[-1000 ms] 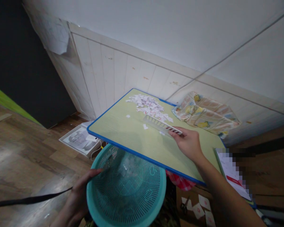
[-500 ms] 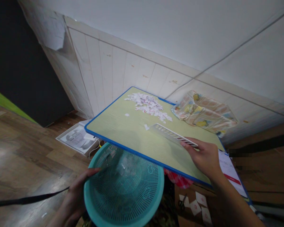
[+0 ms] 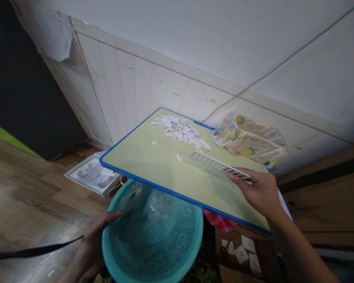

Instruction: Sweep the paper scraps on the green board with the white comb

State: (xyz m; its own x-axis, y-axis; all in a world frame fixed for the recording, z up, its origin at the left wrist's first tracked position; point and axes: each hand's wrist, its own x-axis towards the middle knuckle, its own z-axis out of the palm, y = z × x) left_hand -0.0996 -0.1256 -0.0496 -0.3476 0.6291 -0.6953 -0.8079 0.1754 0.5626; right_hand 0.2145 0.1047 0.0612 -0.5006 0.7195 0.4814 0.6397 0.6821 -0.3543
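My left hand (image 3: 96, 236) grips the left rim of a turquoise plastic basket (image 3: 177, 257), its thumb over the edge. Clear, crumpled-looking plastic (image 3: 157, 206) lies inside the basket, below the near edge of a yellow-green table with a blue rim (image 3: 129, 173). Over the table's right part, my right hand (image 3: 258, 188) is closed on one end of a flat white slotted strip (image 3: 212, 163). Beyond the strip lies a spread heap of small white paper scraps (image 3: 179, 129). Two scraps lie apart from it, one (image 3: 179, 158) just left of the strip's far end, one (image 3: 154, 143) farther left.
A patterned cloth (image 3: 247, 137) lies at the table's back right, against the wall. Under the table's left side is an open white box (image 3: 91, 173) with a cable. Scissors (image 3: 224, 250) and white cards (image 3: 248, 243) lie low at the right, near a red checked cloth (image 3: 220, 221).
The view has shifted slightly, so most things appear a little farther left. The strip has moved slightly right relative to the nearby scrap. Both hands keep their holds.
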